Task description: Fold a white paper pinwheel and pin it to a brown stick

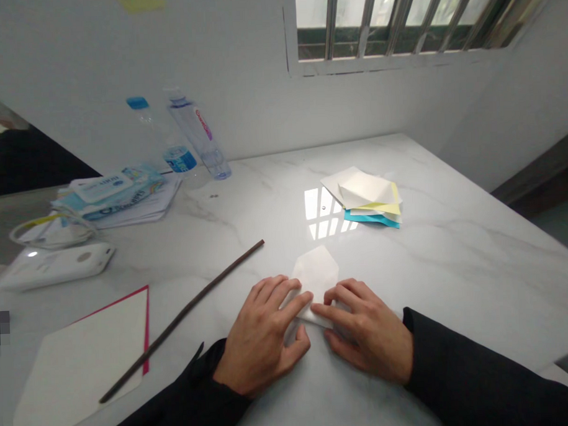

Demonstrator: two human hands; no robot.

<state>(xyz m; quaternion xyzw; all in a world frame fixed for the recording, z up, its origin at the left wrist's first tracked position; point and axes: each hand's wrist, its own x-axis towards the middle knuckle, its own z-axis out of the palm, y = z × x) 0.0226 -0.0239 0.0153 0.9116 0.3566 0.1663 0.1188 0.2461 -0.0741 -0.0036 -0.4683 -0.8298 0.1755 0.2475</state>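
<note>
Where the fingers press: one left hand (265,338) and one right hand (369,334), fingers loosely spread, index fingertips bearing down near the close edge of one white paper (316,271); neither visibly pinches it.
White paper: one piece, flat on the table (453,263) between the hands, its far end angled; pressure from both sides seems to keep it from sliding.
Thumbs: two, each held apart from its index finger, probably steadying the hands; whether either touches paper, I cannot tell.
Brown stick: one (207,294), slanting beside the left hand, its near end across a cream sheet (84,363), likely laid aside within reach.
Cream sheet: one on top, a red edge showing beneath; the layers cannot be counted.
Paper stack: one (364,188), beyond the right hand, loosely piled in white, yellow and blue, perhaps set there to leave elbow room.
White device: one (57,265), far left, with one looped cable (52,230) just behind.
Blue packet: one (110,193), resting on several papers (160,208).
Bottles: two (180,159), standing near the wall, presumably out of the hands' way.
Wall: one yellow note (141,2), one barred window (398,22).
</note>
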